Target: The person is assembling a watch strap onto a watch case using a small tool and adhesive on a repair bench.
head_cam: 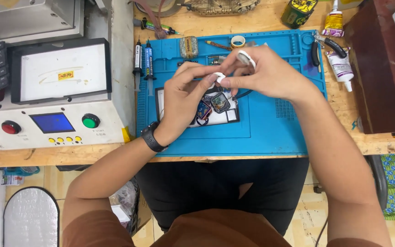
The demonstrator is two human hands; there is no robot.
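Note:
My left hand [186,98] and my right hand [266,73] meet above a blue work mat [270,128]. Both pinch a small white piece [219,77] between their fingertips. White finger covers sit on some fingertips, one on my right hand [245,57]. Under the hands, on a white pad in a dark frame [231,115], lie small opened electronic parts with circuit boards [219,102]. A black band [152,137] wraps my left wrist.
A machine with a white plate [60,71], blue screen [52,122], red and green buttons stands at left. Two syringes [143,57], a tape roll [237,41], cutters [330,43], glue tubes [340,66] and a dark brown box [380,68] ring the mat.

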